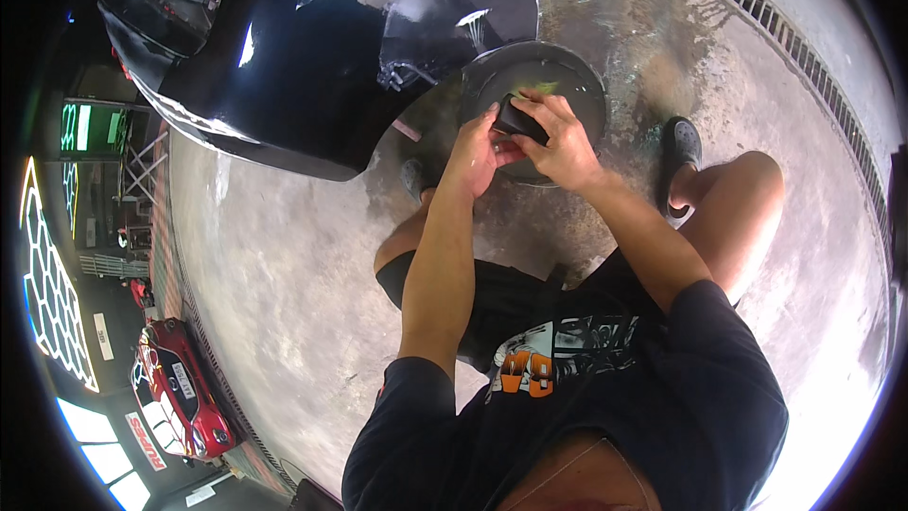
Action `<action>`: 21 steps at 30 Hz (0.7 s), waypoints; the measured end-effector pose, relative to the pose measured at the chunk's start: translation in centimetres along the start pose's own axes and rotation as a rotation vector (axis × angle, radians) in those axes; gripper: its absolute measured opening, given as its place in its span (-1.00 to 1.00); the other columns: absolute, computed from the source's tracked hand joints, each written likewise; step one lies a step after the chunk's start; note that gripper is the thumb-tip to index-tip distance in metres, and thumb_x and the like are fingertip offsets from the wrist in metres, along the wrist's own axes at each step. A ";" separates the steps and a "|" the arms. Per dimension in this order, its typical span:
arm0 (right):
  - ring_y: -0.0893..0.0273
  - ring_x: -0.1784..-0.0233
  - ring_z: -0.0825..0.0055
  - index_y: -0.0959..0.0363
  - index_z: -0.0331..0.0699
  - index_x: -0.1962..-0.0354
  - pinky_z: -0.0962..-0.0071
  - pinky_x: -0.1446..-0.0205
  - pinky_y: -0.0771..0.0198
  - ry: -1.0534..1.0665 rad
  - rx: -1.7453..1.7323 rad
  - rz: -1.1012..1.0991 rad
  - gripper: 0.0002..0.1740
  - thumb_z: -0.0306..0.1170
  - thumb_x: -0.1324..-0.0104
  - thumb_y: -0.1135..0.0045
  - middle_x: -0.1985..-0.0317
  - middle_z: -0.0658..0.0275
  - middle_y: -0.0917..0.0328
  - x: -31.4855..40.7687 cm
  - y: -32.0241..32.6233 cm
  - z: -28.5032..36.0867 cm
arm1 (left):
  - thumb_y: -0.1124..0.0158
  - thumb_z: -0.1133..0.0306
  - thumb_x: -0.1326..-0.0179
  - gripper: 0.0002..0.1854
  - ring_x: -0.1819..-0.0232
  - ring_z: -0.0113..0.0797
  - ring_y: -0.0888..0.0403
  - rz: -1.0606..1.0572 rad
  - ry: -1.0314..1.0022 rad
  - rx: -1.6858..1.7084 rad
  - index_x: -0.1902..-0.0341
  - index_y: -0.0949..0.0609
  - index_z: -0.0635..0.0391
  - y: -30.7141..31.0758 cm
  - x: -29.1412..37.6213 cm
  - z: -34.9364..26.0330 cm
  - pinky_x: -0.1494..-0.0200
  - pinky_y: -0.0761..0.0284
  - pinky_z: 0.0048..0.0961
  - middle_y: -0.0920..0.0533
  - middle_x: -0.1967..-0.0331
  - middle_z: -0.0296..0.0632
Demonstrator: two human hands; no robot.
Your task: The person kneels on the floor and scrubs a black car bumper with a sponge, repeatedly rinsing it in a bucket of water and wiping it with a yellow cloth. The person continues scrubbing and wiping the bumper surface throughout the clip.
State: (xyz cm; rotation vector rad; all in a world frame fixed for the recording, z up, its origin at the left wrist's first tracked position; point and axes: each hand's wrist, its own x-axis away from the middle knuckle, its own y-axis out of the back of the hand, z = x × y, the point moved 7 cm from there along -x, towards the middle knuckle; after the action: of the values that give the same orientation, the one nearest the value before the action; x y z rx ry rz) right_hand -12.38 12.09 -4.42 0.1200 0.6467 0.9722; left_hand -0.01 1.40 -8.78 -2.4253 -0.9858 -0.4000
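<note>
Both of my hands meet around a small black block (521, 121), perhaps a sponge or pad; its material is not clear. My left hand (477, 160) grips its left end, thumb on top and fingers underneath. My right hand (567, 149) curls over it from the right, fingers on its far side. Below the hands is a dark round object (589, 85) with a pale rim, maybe a basin. Its middle is partly hidden by my hands, and a yellow-green patch (543, 87) shows beyond my right fingers.
A glossy black car body (305, 78) curves close by on the left and ahead. My legs in black shorts (496, 284) and grey clogs (684, 145) flank the round object. The concrete floor (298, 255) has wet patches. A drain grate (780, 28) runs along the right; a red car (184, 390) stands far left.
</note>
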 end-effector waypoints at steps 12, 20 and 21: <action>-0.55 -0.34 0.06 -0.75 -0.24 -0.14 0.11 -0.48 -0.43 0.098 0.040 -0.055 -0.50 -0.43 -0.22 -0.58 -0.33 0.13 -0.65 -0.3 0.7 0.0 | -0.06 -0.19 -0.66 -0.42 -0.02 -0.22 -0.69 -0.045 -0.092 0.045 -0.28 -0.65 0.08 0.4 -0.4 -0.9 -0.15 -0.64 -0.12 -0.73 -0.05 -0.15; -0.69 -0.25 0.17 -0.69 -0.35 -0.20 0.24 -0.36 -0.59 -0.025 -0.154 -0.133 -0.53 -0.48 -0.34 -0.48 -0.26 0.01 -0.68 -0.3 1.1 -0.7 | -0.14 -0.22 -0.64 -0.39 0.05 -0.29 -0.74 -0.066 -0.191 -0.039 -0.26 -0.66 0.13 -0.4 0.1 -1.7 -0.11 -0.70 -0.17 -0.71 0.06 -0.20; -0.66 -0.28 0.24 -0.67 -0.35 -0.23 0.27 -0.38 -0.55 -0.106 -0.231 -0.108 -0.53 -0.49 -0.38 -0.45 -0.25 0.06 -0.68 -0.3 0.9 -1.3 | -0.15 -0.20 -0.65 -0.40 0.07 -0.30 -0.75 -0.057 -0.228 -0.068 -0.25 -0.67 0.14 -0.5 0.2 -2.0 -0.09 -0.71 -0.19 -0.70 0.07 -0.21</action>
State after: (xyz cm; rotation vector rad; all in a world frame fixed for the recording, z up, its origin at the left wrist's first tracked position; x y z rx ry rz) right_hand -13.91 12.08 -4.99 -0.0669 0.4361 0.9227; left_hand -0.41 0.80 -6.87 -2.5500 -1.1566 -0.1812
